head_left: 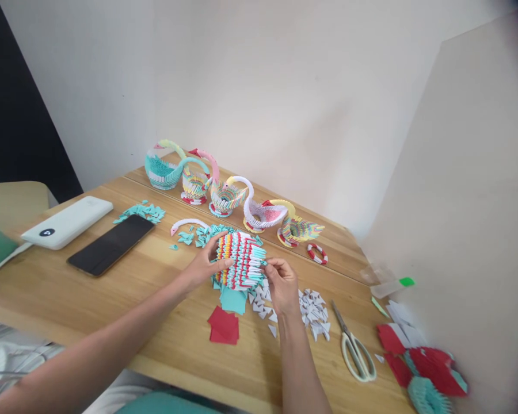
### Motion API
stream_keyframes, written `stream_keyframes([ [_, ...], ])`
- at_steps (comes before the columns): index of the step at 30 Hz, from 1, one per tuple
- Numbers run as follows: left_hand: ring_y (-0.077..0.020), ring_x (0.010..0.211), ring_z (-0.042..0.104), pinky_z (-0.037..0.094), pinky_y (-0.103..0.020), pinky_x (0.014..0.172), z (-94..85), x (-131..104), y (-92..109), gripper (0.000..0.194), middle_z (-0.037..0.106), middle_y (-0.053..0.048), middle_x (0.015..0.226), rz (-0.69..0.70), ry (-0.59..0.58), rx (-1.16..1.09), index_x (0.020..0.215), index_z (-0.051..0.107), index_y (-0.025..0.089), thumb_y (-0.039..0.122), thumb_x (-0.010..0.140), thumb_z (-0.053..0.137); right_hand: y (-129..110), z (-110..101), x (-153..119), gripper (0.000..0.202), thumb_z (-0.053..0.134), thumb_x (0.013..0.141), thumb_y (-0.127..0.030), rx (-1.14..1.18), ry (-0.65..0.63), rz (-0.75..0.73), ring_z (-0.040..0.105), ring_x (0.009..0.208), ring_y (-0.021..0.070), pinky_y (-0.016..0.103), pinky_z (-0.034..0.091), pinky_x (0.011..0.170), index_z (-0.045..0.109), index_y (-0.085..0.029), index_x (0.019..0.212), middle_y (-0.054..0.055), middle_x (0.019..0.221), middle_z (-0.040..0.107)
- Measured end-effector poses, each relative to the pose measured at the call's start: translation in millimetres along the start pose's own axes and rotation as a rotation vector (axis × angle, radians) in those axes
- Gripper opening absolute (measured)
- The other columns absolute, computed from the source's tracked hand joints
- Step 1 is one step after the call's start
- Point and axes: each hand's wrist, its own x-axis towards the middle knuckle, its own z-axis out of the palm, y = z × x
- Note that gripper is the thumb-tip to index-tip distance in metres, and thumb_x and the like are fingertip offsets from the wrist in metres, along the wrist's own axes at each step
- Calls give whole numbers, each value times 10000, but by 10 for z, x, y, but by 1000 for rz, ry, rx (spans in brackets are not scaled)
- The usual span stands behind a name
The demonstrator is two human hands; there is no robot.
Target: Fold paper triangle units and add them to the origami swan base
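Note:
A rounded body of folded paper pieces (240, 261), striped red, white, yellow and turquoise, is held on its side above the wooden table. My left hand (209, 261) wraps round its left side, thumb on the front. At its right edge, my right hand (280, 276) pinches a small turquoise paper piece (264, 263) against the white and turquoise rim. Turquoise folded pieces (204, 234) lie behind and beneath the body. White folded triangles (314, 310) are spread around my right wrist. Turquoise sheets (233, 300) and red sheets (223, 326) lie in front.
Several paper swans (263, 215) line the table's back, with a red-white ring (317, 253) at their right. A power bank (69, 221) and phone (112, 244) lie left. Scissors (354, 345), red paper (435, 371) and a green-capped container (392, 286) are at the right.

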Motion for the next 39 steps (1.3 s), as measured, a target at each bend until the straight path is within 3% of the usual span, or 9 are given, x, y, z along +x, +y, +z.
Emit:
stream_keyframes([
  [11, -327, 1287, 471, 373, -464, 1080, 4, -16, 30, 893, 479, -133, 1408, -8, -2, 14, 1426, 344, 229, 515, 683, 750, 6, 11, -6, 190, 835, 623, -310, 2, -18, -20, 640, 640, 135, 284, 523, 651, 692, -233, 722, -30, 724, 679],
  [29, -320, 1172, 566, 426, -474, 1035, -136, 2, 56, 930, 500, -153, 1394, 149, 61, 277, 1462, 344, 245, 445, 673, 795, 46, -18, 9, 177, 811, 651, -326, -97, -14, -41, 631, 671, 161, 313, 510, 674, 689, -227, 733, -13, 716, 681],
  [39, -321, 1167, 567, 419, -477, 1035, -118, -12, 71, 917, 485, -152, 1405, 191, 82, 280, 1464, 345, 242, 441, 687, 790, 104, 78, 1, 214, 849, 593, -332, 31, 61, -45, 586, 662, 128, 272, 482, 657, 686, -229, 685, -25, 705, 670],
])
